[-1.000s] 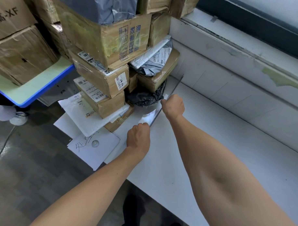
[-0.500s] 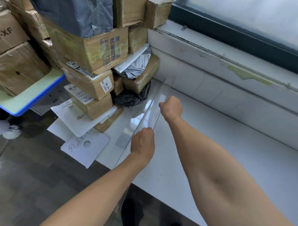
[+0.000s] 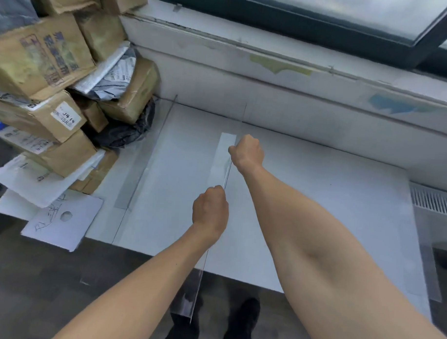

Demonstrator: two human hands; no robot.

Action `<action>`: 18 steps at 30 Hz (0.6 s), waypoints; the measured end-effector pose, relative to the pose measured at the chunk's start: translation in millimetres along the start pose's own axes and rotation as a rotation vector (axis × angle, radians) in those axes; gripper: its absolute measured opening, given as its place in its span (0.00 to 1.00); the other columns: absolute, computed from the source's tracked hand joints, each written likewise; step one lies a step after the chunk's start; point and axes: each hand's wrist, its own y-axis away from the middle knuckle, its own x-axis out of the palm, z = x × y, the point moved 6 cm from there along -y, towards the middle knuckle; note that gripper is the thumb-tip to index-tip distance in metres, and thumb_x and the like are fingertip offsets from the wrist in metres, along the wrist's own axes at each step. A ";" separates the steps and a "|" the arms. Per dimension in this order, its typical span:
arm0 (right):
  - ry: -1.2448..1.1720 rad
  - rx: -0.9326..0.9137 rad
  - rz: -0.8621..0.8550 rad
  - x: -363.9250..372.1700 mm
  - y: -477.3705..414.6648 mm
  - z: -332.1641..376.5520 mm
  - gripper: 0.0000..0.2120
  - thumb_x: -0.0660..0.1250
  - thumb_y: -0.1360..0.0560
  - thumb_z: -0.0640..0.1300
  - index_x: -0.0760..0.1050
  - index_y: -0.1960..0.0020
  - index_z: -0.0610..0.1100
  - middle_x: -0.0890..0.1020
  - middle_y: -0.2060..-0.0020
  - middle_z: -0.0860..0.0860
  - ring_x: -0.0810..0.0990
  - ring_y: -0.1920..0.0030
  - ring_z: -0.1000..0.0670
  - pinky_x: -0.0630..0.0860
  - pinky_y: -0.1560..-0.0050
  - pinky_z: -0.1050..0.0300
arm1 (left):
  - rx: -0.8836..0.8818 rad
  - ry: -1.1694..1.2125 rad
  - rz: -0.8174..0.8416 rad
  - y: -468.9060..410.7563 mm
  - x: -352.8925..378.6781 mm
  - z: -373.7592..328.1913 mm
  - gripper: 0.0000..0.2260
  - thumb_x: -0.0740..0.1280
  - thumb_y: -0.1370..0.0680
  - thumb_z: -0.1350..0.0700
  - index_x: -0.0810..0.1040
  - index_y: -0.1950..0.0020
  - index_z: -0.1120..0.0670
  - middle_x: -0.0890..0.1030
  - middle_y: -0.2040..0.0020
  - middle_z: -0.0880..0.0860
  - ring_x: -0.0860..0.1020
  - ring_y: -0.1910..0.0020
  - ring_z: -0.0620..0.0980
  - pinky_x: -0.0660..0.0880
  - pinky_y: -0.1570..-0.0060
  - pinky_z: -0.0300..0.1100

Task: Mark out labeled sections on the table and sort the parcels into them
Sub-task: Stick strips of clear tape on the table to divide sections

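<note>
Over the white table I hold the edge of a long clear plastic sheet, which runs from the back wall past the table's front edge. My left hand grips it near the front. Farther back, my right hand grips the same edge. A second clear edge lies on the table to the left; whether it belongs to the same sheet is unclear. Cardboard parcels and grey mailer bags are piled at the table's left end.
A white paper with handwriting hangs off the table's front left corner. A white wall and window sill run along the back. At the far right is a radiator grille. Dark floor and my shoes show below.
The clear sheet was edge-on right beside the parcels. It now spans wider, and both hands on its edge are farther right of the pile. The view has turned right.
</note>
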 end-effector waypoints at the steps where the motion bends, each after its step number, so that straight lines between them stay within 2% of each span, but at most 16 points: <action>1: 0.006 0.010 -0.001 -4.6 -0.8 -11.1 0.16 0.62 0.28 0.35 0.59 0.69 0.43 0.66 0.72 0.49 0.66 0.69 0.45 0.56 0.73 0.58 | 0.009 0.004 0.010 1.9 6.5 -8.9 0.08 0.55 0.24 0.69 0.69 0.58 0.59 0.78 0.56 0.58 0.77 0.56 0.61 0.67 0.62 0.46; 4: 0.012 0.035 -0.010 -16.6 -2.9 -43.3 0.15 0.63 0.28 0.34 0.60 0.69 0.43 0.67 0.72 0.49 0.68 0.67 0.44 0.57 0.74 0.57 | 0.043 -0.004 0.031 8.8 25.6 -35.3 0.09 0.55 0.25 0.70 0.65 0.61 0.58 0.76 0.59 0.58 0.78 0.55 0.62 0.64 0.64 0.46; 9: 0.003 0.073 -0.012 -34.3 -9.0 -98.0 0.15 0.63 0.27 0.35 0.61 0.69 0.43 0.72 0.67 0.47 0.72 0.64 0.43 0.60 0.71 0.57 | 0.108 -0.043 0.068 18.6 60.4 -80.0 0.08 0.55 0.24 0.69 0.71 0.58 0.60 0.79 0.55 0.59 0.79 0.55 0.60 0.63 0.65 0.44; 12: 0.003 0.088 -0.006 -45.1 -12.3 -130.6 0.15 0.63 0.28 0.35 0.61 0.69 0.44 0.69 0.71 0.48 0.70 0.65 0.44 0.60 0.71 0.57 | 0.149 -0.067 0.085 25.0 79.3 -107.1 0.08 0.55 0.24 0.68 0.68 0.60 0.58 0.78 0.57 0.58 0.78 0.59 0.59 0.64 0.65 0.45; 15: -0.001 0.097 -0.002 -55.7 -14.5 -161.9 0.16 0.63 0.28 0.35 0.59 0.69 0.44 0.64 0.73 0.50 0.66 0.68 0.46 0.57 0.73 0.58 | 0.178 -0.081 0.099 31.1 97.8 -132.6 0.08 0.56 0.23 0.67 0.67 0.61 0.58 0.73 0.62 0.55 0.71 0.65 0.55 0.63 0.69 0.44; 18: 0.003 0.113 -0.002 -66.3 -15.9 -191.6 0.17 0.63 0.28 0.35 0.58 0.69 0.44 0.63 0.73 0.50 0.63 0.70 0.47 0.56 0.73 0.58 | 0.196 -0.103 0.107 37.8 114.4 -153.4 0.13 0.57 0.24 0.67 0.61 0.66 0.56 0.67 0.68 0.52 0.66 0.70 0.52 0.56 0.74 0.42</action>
